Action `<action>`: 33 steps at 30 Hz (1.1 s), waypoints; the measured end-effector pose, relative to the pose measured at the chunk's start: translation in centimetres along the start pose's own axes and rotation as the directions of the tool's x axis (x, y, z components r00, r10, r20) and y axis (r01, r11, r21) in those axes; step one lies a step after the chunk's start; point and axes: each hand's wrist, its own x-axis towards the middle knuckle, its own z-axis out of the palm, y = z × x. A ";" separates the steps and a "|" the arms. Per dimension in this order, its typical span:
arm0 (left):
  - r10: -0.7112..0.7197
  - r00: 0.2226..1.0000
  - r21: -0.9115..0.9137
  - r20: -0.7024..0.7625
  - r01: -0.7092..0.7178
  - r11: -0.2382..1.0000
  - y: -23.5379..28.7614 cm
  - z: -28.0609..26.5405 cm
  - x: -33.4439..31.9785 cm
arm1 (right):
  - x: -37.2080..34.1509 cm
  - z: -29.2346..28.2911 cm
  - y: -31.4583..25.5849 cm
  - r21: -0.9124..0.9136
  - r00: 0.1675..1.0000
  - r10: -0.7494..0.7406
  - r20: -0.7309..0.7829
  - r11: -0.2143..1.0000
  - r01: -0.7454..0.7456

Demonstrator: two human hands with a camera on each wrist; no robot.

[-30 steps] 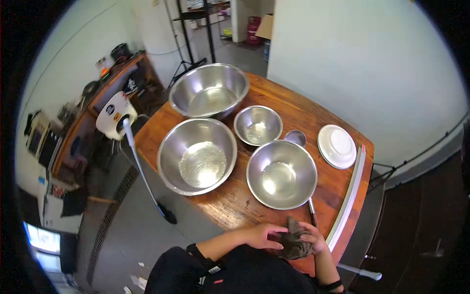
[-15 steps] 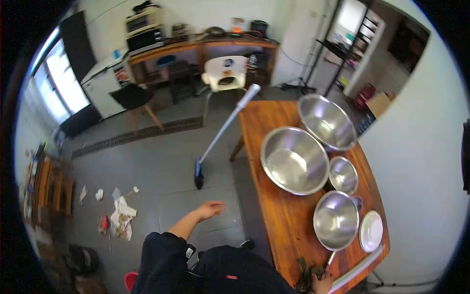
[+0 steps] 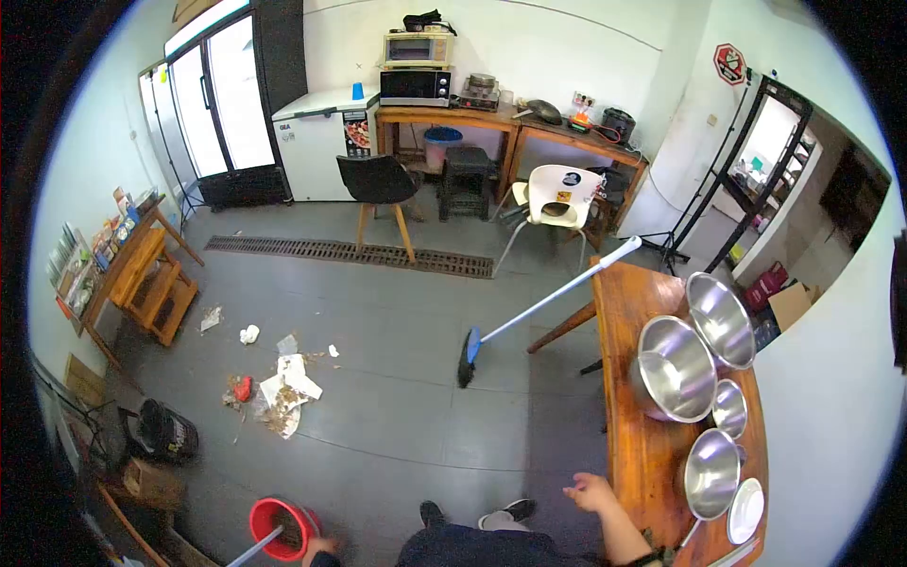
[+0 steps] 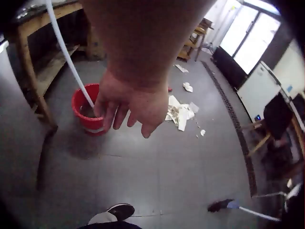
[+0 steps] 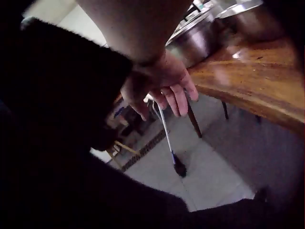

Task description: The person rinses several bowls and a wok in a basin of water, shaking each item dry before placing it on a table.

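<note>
My left hand (image 3: pixel 323 548) hangs empty beside a red bucket (image 3: pixel 253 518), its fingers loosely bent. A pale pole (image 3: pixel 250 551) slants out of that bucket. In the left wrist view the left hand (image 4: pixel 136 107) overlaps the bucket (image 4: pixel 88 121), with a gap of floor below the fingertips. Near the long side of the wooden table my right hand (image 3: pixel 593 492) is held out over the floor. In the right wrist view its fingers (image 5: pixel 178 100) hang relaxed and hold nothing. A broom (image 3: pixel 557 295) with a blue and black head leans against the table's far corner.
Several steel bowls (image 3: pixel 675 369) and a white dish (image 3: pixel 745 510) stand on the wooden table (image 3: pixel 624 331). Scattered rubbish (image 3: pixel 293 383) lies on the grey floor. A black chair (image 3: pixel 378 180), a white chair (image 3: pixel 564 194) and a floor grate (image 3: pixel 312 248) are farther off.
The head view has swung left from the table to the room. Both hands have left the brown cloth, the left one first; the left is now near the bucket, the right beside the table.
</note>
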 end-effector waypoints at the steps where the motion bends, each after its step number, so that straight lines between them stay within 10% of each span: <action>1: -0.078 0.997 -0.133 -0.007 0.076 0.988 -1.0 0.0 -1.3 | 1.1 0.9 -0.4 -0.144 0.997 -0.022 0.080 0.989 0.034; 6: -0.308 0.951 -0.430 -0.020 0.270 0.862 -2.1 -0.1 -9.3 | 5.2 5.4 0.6 -0.363 0.976 -0.024 0.215 0.926 0.103; 9: -0.020 0.999 0.045 0.049 0.017 0.999 -7.3 1.4 -6.4 | 6.6 6.3 2.2 -0.420 0.878 0.090 0.471 0.898 0.133; 10: -0.196 0.980 -0.718 0.026 0.155 0.678 -9.5 3.0 -5.6 | 7.5 7.2 4.7 -0.435 0.837 0.007 0.547 0.857 0.277; 12: -0.304 0.952 -0.713 0.047 0.245 0.657 -8.8 4.1 -6.8 | 10.2 9.0 11.0 -0.418 0.647 -0.299 0.702 0.563 0.713; 16: -0.361 0.898 -0.751 0.251 0.416 0.513 -7.7 4.5 -6.3 | 18.6 14.6 19.8 -0.277 0.351 -0.616 0.706 0.217 0.936; 17: -0.114 0.988 -0.475 0.107 0.151 0.867 -8.4 4.1 -5.6 | 18.4 13.9 17.8 -0.264 0.502 -0.538 0.677 0.459 0.848; 20: -0.248 0.960 -0.495 0.132 0.281 0.822 -4.8 2.6 -2.9 | 16.5 9.8 6.7 -0.290 0.783 -0.097 0.614 0.896 0.337; 22: -0.261 0.955 -0.481 0.139 0.296 0.826 -0.9 -0.1 -1.1 | 17.2 8.5 0.8 -0.431 0.802 0.265 0.535 0.902 -0.011; 25: -0.234 0.963 -0.401 0.135 0.269 0.876 4.7 -4.9 2.8 | 23.1 11.2 3.1 -0.235 0.832 0.208 0.515 0.967 -0.097; 26: -0.220 0.967 -0.361 0.130 0.253 0.898 6.6 -6.9 4.5 | 25.0 11.7 3.7 -0.286 0.833 -0.099 0.545 0.911 0.296; 28: -0.193 0.973 -0.251 0.126 0.219 0.943 10.4 -11.2 7.9 | 28.7 12.6 5.7 -0.342 0.513 -0.588 0.626 0.384 0.858; 33: -0.058 0.982 0.151 0.179 0.030 0.988 20.5 -21.4 16.8 | 35.3 9.9 4.4 -0.295 0.605 -0.408 0.683 0.603 0.741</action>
